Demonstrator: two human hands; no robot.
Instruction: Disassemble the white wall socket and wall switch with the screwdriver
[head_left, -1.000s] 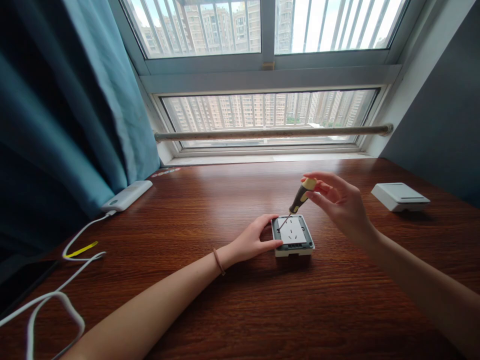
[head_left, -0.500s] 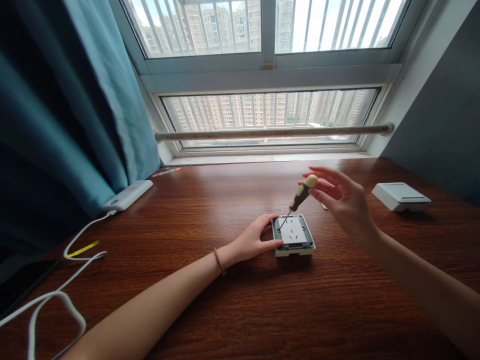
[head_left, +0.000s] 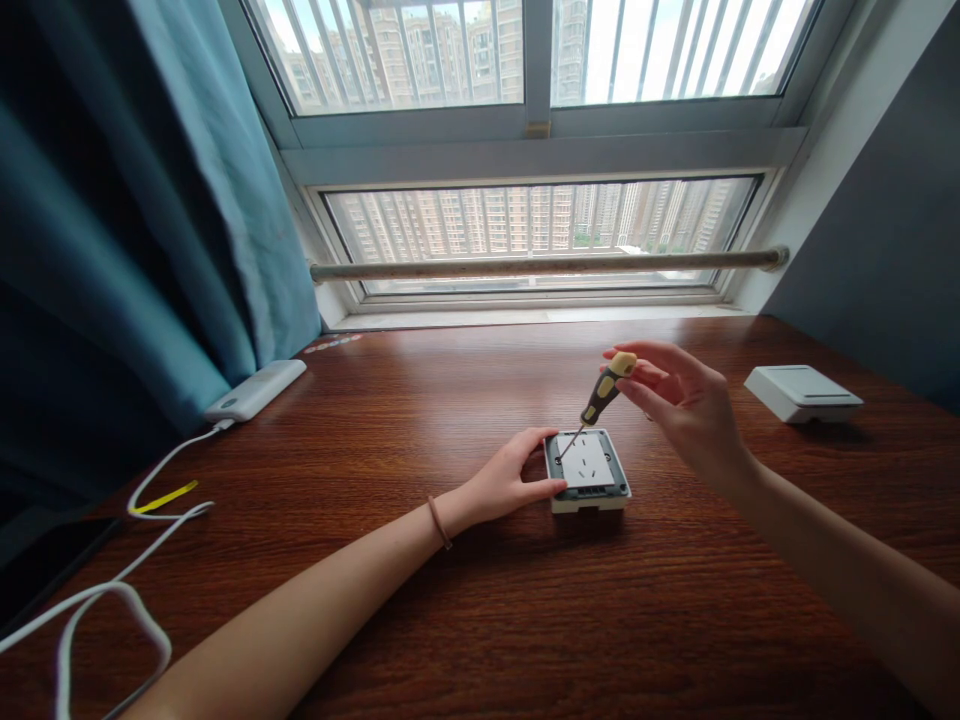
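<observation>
A wall socket with a white face and grey frame, set on a white back box, lies on the brown table. My left hand grips its left side, thumb at the near edge and fingers at the far edge. In my right hand is a screwdriver with a yellow and dark grey handle, pinched near the handle's end. The screwdriver leans to the right, and its tip meets the screw hole at the left of the socket's frame.
Farther right on the table lies a white switch box. To the left are a white power strip with a looping white cable, a yellow strip and a dark flat object. A blue curtain hangs beside the window.
My right fingers have shifted slightly on the screwdriver handle, which has turned a little and leans slightly more to the right. My left hand and the socket have stayed put.
</observation>
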